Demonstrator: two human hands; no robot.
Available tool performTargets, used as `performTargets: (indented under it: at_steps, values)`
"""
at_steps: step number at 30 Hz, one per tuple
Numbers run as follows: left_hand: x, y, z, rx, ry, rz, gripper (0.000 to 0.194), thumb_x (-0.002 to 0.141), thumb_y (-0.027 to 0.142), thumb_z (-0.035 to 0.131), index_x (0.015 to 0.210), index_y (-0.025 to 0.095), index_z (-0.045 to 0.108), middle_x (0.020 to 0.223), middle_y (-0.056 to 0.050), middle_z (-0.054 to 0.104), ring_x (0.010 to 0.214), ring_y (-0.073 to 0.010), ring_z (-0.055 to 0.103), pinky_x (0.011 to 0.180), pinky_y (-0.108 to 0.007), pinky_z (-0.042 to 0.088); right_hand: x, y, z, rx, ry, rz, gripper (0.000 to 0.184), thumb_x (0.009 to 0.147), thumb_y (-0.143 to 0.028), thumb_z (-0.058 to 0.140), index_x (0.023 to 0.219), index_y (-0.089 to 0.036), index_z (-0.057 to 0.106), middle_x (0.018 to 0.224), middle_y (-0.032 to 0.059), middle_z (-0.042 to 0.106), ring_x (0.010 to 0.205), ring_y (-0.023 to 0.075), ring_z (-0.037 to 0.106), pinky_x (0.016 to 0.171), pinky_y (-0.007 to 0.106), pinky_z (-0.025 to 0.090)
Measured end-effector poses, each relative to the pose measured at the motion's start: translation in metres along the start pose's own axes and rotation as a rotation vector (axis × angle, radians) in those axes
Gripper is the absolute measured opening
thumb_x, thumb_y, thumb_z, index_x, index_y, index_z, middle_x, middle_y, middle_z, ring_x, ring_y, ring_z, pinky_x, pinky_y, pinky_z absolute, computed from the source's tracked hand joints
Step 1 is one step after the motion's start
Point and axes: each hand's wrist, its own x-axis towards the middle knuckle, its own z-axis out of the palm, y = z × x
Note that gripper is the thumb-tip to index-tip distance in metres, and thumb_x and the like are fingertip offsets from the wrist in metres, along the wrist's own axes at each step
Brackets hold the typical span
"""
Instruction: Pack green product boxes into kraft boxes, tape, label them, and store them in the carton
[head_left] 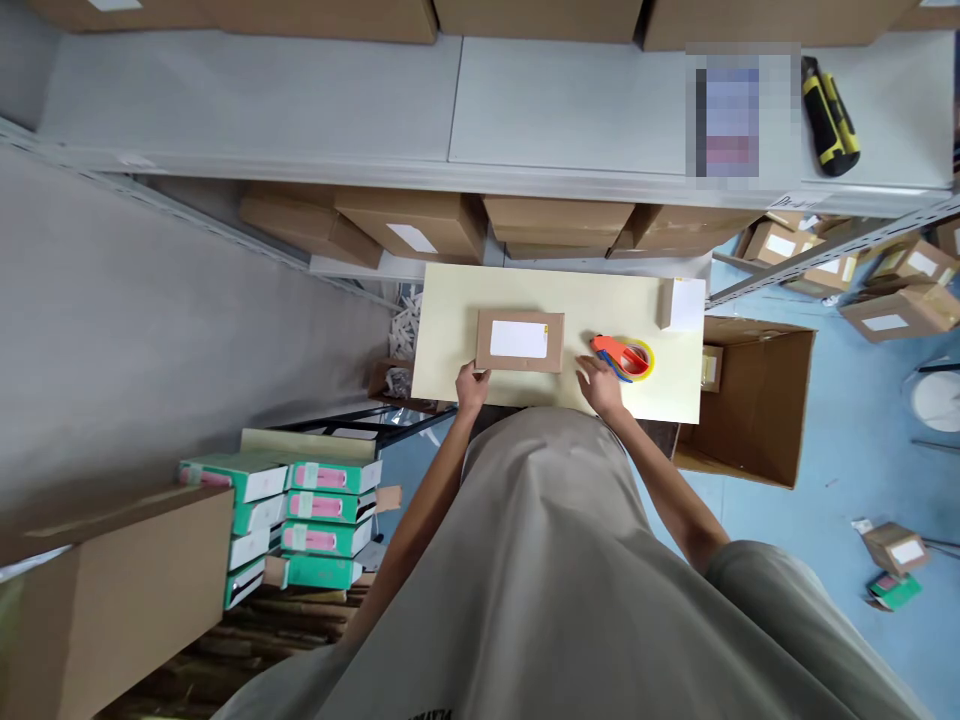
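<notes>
A small brown cardboard box [520, 341] with a white label lies on the pale yellow table [570, 295]. My left hand [472, 383] grips the box's near left corner, fingers curled on it. My right hand [598, 383] rests on the table just left of an orange tape dispenser [626, 357] with a yellow roll; its fingers reach toward the handle but I cannot tell if they touch it.
A stack of white labels [684, 302] sits at the table's far right corner. An open empty carton [750, 405] stands right of the table. Green and pink boxes [315, 520] are stacked at my left. Shelves with cartons [420, 225] lie beyond. A yellow-black tool [829, 115] rests on the shelf top.
</notes>
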Motion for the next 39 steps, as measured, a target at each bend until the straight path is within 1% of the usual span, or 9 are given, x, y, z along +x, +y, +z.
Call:
performTargets:
  at_steps: [4,7,11,16,21,24,31,35,39]
  values:
    - [-0.02,-0.014,0.001,-0.033,0.0,-0.033,0.039,0.092,0.025,0.079,0.131,0.018,0.075,0.125,-0.016,0.081,0.097,-0.0261,0.08,0.106,-0.047,0.064,-0.002,0.024,0.002,-0.134,0.178,0.279,0.051,0.112,-0.034,0.053,0.152,-0.002,0.06,0.151,0.0314,0.065,0.14,0.042,0.06,0.122,0.049,0.043]
    - [-0.039,-0.02,0.004,-0.06,-0.034,-0.066,0.04,0.091,0.026,0.082,0.129,0.016,0.075,0.128,-0.019,0.081,0.097,-0.0278,0.082,0.105,-0.05,0.065,0.004,0.036,0.006,-0.153,0.155,0.403,0.056,0.106,-0.03,0.06,0.15,0.005,0.055,0.149,0.0373,0.062,0.138,0.0442,0.06,0.119,0.048,0.042]
    - [-0.072,-0.023,0.013,-0.14,-0.102,-0.09,0.037,0.087,0.023,0.086,0.122,0.015,0.078,0.125,-0.02,0.083,0.097,-0.0293,0.083,0.103,-0.052,0.067,0.013,0.046,0.005,-0.092,0.105,0.417,0.044,0.108,-0.019,0.047,0.145,0.002,0.058,0.148,0.0381,0.064,0.14,0.0422,0.061,0.124,0.051,0.038]
    - [-0.132,-0.013,0.036,-0.322,-0.166,-0.073,0.028,0.092,0.028,0.084,0.118,0.016,0.081,0.118,-0.015,0.086,0.105,-0.0286,0.083,0.105,-0.046,0.066,0.007,0.055,-0.012,0.048,0.022,0.348,0.046,0.11,-0.036,0.055,0.141,-0.004,0.06,0.141,0.0307,0.073,0.127,0.0351,0.071,0.113,0.046,0.054]
    - [-0.202,0.019,0.057,-0.484,-0.183,0.09,0.033,0.099,0.043,0.078,0.123,0.02,0.082,0.114,-0.011,0.087,0.101,-0.0244,0.082,0.095,-0.038,0.067,-0.043,0.036,-0.014,1.018,-0.139,0.23,0.055,0.094,-0.069,0.076,0.113,-0.018,0.073,0.115,0.0123,0.085,0.108,0.0266,0.079,0.101,0.039,0.064]
    - [-0.236,0.035,0.064,-0.481,-0.107,0.151,0.028,0.1,0.04,0.079,0.121,0.023,0.082,0.116,-0.008,0.086,0.099,-0.0215,0.081,0.091,-0.035,0.066,-0.08,0.014,-0.005,1.246,-0.326,0.2,0.059,0.075,-0.072,0.095,0.102,-0.022,0.076,0.102,0.0069,0.086,0.104,0.0267,0.081,0.1,0.039,0.065]
    - [-0.29,0.031,0.075,-0.425,-0.008,0.147,0.02,0.099,0.029,0.075,0.117,0.022,0.08,0.114,-0.008,0.083,0.098,-0.0208,0.08,0.091,-0.035,0.066,-0.123,-0.004,0.027,1.16,-0.457,0.053,0.064,0.076,-0.079,0.09,0.104,-0.024,0.074,0.102,0.0041,0.082,0.102,0.0251,0.078,0.099,0.039,0.064]
    - [-0.304,0.012,0.071,-0.38,0.002,0.077,0.027,0.097,0.038,0.078,0.118,0.022,0.081,0.118,-0.009,0.083,0.1,-0.0217,0.077,0.085,-0.033,0.063,-0.14,0.015,0.036,1.029,-0.503,-0.023,0.07,0.079,-0.085,0.083,0.106,-0.022,0.071,0.103,0.0064,0.082,0.101,0.0258,0.076,0.098,0.041,0.064]
    - [-0.298,-0.002,0.055,-0.502,0.051,-0.094,0.054,0.091,0.052,0.085,0.134,0.021,0.078,0.137,-0.014,0.08,0.109,-0.0246,0.076,0.082,-0.032,0.061,-0.152,0.045,0.02,0.83,-0.63,-0.195,0.075,0.084,-0.083,0.082,0.122,-0.019,0.072,0.111,0.0099,0.083,0.101,0.0289,0.076,0.1,0.046,0.063]
